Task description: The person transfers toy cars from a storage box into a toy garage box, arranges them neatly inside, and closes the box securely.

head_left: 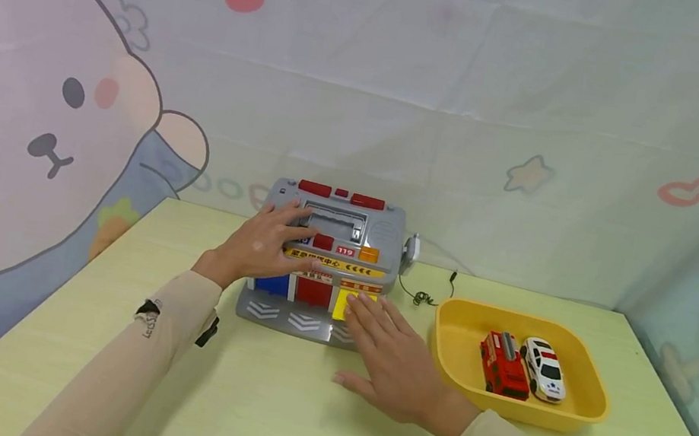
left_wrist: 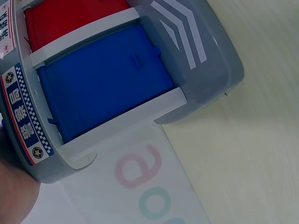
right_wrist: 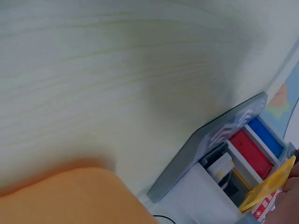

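A grey toy rescue-station garage [head_left: 384, 235] stands at the back of the table, with blue [left_wrist: 105, 81], red [head_left: 313, 292] and yellow doors. My left hand [head_left: 265, 242] rests on its top left, fingers spread near the red button [head_left: 323, 241]. My right hand [head_left: 398, 361] reaches to the garage's right bay with fingers extended, fingertips at the yellow door [right_wrist: 268, 186]. In the right wrist view that door is swung up, and a white object [right_wrist: 220, 167] shows inside the bay. The blue and red doors are down.
To the right sits a yellow tray [head_left: 580, 415] holding a red toy fire truck [head_left: 505, 366] and a white toy police car [head_left: 544, 370]. A thin black cable [head_left: 422, 298] lies between garage and tray. A printed cloth [head_left: 358, 81] hangs behind the table.
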The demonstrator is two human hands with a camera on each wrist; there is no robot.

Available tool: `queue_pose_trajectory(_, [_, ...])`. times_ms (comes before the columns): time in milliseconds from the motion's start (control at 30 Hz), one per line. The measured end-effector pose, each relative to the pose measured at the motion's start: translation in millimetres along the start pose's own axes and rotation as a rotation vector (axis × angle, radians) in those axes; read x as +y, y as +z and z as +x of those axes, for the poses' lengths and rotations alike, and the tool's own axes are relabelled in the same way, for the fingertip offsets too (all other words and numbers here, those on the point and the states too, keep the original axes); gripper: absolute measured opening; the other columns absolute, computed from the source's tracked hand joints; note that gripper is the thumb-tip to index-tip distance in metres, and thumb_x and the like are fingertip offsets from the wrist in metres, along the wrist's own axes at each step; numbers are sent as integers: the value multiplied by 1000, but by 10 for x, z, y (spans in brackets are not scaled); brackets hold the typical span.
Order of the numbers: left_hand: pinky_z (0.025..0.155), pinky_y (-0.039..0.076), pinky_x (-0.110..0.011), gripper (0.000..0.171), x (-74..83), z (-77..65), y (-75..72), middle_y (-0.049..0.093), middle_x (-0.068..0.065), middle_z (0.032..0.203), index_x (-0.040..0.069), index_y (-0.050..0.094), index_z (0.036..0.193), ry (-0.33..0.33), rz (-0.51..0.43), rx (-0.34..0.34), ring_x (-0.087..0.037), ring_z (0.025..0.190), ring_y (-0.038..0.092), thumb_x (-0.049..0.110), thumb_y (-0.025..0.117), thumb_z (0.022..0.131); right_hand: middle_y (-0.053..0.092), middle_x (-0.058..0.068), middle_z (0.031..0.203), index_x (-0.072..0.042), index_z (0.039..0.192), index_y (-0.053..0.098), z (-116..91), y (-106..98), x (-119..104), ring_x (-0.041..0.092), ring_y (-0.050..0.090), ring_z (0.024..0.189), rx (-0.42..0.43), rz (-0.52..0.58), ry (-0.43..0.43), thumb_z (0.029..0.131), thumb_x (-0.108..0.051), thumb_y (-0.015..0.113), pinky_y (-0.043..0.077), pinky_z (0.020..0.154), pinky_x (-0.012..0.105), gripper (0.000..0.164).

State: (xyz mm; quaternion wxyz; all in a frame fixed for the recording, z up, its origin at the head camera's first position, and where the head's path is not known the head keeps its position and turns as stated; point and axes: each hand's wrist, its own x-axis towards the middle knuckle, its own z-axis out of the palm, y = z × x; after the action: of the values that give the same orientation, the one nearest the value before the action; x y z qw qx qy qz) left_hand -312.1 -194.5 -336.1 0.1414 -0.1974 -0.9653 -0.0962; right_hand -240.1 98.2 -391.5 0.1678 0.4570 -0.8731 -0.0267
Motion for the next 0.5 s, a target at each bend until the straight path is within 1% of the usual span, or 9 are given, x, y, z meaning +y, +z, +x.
queue_pose_trajectory(133, [123, 18, -58, 67, 9, 3, -17, 43, -13, 157, 16, 62, 138, -9, -6, -2, -35, 153, 25, 61, 61, 88, 17, 4, 169, -12, 159, 25, -25, 35, 10, 22, 16, 157, -67, 55, 10, 98, -68, 34, 14, 127, 44, 83])
queue_pose_trajectory(200, [124, 17, -57, 67, 13, 7, -22, 43, -12, 158, 17, 62, 138, -16, -7, -6, -34, 153, 24, 61, 61, 89, 16, 5, 169, -12, 159, 24, -32, 47, 10, 22, 16, 157, -95, 72, 8, 98, -69, 33, 14, 127, 44, 84])
queue_pose_trajectory(333, [124, 17, -57, 67, 13, 14, -16, 42, -11, 158, 17, 62, 138, -21, -1, -15, -34, 153, 24, 62, 61, 88, 15, 6, 169, -10, 160, 22, -36, 76, 19, 23, 16, 157, -150, 60, -6, 99, -70, 27, 11, 127, 43, 85])
queue_pose_trajectory(500, [124, 18, -57, 70, 24, 9, -6, 42, -12, 158, 17, 60, 140, -10, 27, -13, -35, 153, 25, 63, 61, 88, 19, 9, 167, -7, 158, 25, -19, 120, 46, 25, 19, 156, -179, 49, -31, 99, -69, 27, 14, 127, 43, 85])
